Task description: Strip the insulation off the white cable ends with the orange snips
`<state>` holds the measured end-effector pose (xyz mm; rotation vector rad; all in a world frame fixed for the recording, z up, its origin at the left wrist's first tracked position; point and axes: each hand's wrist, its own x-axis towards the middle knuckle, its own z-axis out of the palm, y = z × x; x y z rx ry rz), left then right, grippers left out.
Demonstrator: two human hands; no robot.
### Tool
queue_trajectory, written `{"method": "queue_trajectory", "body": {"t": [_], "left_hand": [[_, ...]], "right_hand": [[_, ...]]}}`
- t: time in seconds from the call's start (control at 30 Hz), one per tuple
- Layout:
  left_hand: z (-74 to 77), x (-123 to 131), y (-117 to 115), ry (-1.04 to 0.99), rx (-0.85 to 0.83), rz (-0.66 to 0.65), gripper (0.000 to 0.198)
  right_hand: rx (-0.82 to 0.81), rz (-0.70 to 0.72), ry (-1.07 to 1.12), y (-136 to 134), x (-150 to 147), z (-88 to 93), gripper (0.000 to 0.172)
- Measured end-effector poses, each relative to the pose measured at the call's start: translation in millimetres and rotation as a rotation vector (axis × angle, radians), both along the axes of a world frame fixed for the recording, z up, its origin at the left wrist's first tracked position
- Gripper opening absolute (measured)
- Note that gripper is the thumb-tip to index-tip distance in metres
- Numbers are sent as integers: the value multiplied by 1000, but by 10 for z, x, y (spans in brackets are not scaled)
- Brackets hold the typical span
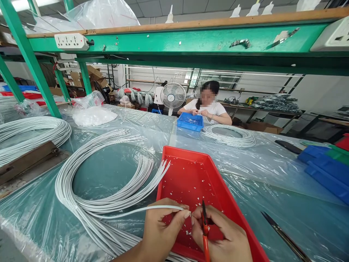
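Note:
My left hand point(159, 227) is closed on a white cable point(131, 210), pinching it close to its end. That cable runs left from my fingers to a coiled bundle of white cables point(67, 182). In my right hand point(229, 236) are orange-handled cutting pliers point(205, 229), their dark jaws pointing up. The right thumb and fingertip meet at the cable's end, where a thin strand seems to show. Both hands are over the near part of a red tray point(188, 152), which holds scattered small white scraps.
Tweezers point(283, 234) lie right of the tray. Another cable coil point(57, 131) and a metal fixture point(29, 163) are at left. Across the plastic-covered table, a co-worker point(209, 105) handles something above a blue tray point(190, 127). A green shelf beam point(169, 45) crosses overhead.

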<state>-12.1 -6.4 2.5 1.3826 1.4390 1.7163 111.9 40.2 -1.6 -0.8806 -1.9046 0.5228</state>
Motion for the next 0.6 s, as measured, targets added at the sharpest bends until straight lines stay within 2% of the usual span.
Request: {"method": "queue_trajectory", "body": {"t": [0.13, 0.23, 0.4, 0.5, 0.6], "left_hand": [[-19, 7, 29, -75, -26, 9, 15], [-26, -3, 66, -217, -65, 16, 16], [15, -53, 106, -419, -117, -120, 24], [46, -74, 109, -438, -105, -203, 25], [53, -78, 109, -445, -104, -244, 25]], "right_hand": [[24, 30, -9, -54, -34, -53, 7], [33, 50, 0, -85, -46, -41, 10], [50, -40, 10, 90, 71, 112, 5], [-23, -101, -128, 285, 196, 174, 15], [-178, 2, -169, 391, 265, 175, 28]]}}
